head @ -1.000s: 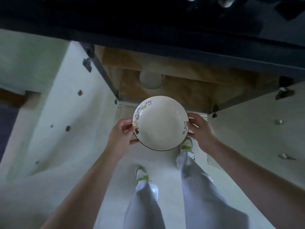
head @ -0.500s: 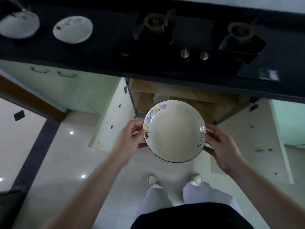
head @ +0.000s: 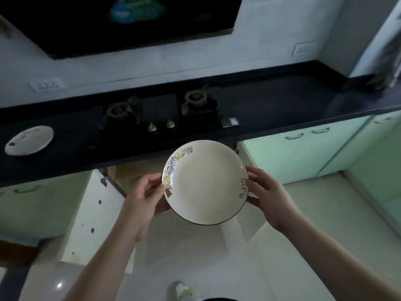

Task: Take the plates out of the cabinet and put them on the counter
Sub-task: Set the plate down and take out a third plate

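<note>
Gripping a white plate [head: 205, 183] by opposite edges: left hand [head: 144, 195] pinching the rim at 9 o'clock, thumb on top and fingers curled beneath; right hand [head: 265, 192] clasping the rim at 3 o'clock the same way. Held roughly level, in the air, in front of the dark counter [head: 271, 105] and just below its front edge, touching nothing but the two hands.

Outward at 12 o'clock from the plate, a gas hob [head: 156, 111] with two burners and two knobs, set into the counter. Far out at 9 o'clock, a second plate [head: 29, 140] already resting on the counter top. At 10 o'clock below the counter edge, the open cabinet [head: 130, 170] with its door [head: 91, 213] swung wide (interior mostly hidden by the plate and the counter lip, so no telling whether more plates wait inside).

Judging progress: one plate visibly delivered, one in transit, set-down not yet done; remaining count unknown. Likely next, lifting clear of the counter edge and lowering onto a bare stretch, away from the burners.

Reading the plate: small cartoon figures painted along the rim from 9 to 11 o'clock, and handwritten lettering near 3 o'clock that looks like "Life" (seen sideways, not certain). No legible brand anywhere else.
</note>
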`<move>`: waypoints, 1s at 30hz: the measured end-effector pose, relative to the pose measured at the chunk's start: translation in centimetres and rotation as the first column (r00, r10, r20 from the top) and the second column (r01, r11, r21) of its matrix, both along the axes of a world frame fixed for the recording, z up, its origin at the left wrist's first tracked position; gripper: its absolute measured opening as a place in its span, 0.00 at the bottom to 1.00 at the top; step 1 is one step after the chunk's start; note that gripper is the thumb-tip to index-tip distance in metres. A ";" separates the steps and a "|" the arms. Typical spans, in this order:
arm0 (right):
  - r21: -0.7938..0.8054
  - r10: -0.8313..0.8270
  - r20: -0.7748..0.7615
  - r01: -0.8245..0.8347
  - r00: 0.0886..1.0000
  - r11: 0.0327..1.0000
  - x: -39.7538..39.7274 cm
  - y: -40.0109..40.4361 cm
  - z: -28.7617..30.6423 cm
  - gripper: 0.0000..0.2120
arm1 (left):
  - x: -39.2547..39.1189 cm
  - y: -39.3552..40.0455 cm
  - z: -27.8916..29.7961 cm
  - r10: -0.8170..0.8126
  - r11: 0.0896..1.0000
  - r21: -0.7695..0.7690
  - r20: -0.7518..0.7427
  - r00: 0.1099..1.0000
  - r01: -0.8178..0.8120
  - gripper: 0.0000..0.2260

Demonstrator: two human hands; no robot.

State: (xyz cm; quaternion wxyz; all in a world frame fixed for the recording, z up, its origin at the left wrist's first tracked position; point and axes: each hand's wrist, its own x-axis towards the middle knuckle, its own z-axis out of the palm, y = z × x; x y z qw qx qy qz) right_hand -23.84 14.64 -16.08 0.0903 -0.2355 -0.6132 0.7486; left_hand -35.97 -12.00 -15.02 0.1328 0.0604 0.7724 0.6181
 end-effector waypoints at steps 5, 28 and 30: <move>-0.002 -0.121 -0.045 0.121 0.992 0.993 8.7 6.6 2.2 0.14 | 5.4 9.1 1.2 -0.091 0.989 0.127 0.115 0.989 0.077 0.09; -0.028 -0.560 0.005 0.560 0.829 0.828 20.2 23.4 6.1 0.12 | 8.4 34.3 3.4 -0.464 0.883 0.166 0.171 0.869 0.439 0.07; -0.029 -0.587 0.009 0.587 0.810 0.809 20.2 24.9 5.7 0.12 | 7.9 36.3 3.0 -0.486 0.872 0.160 0.180 0.855 0.462 0.07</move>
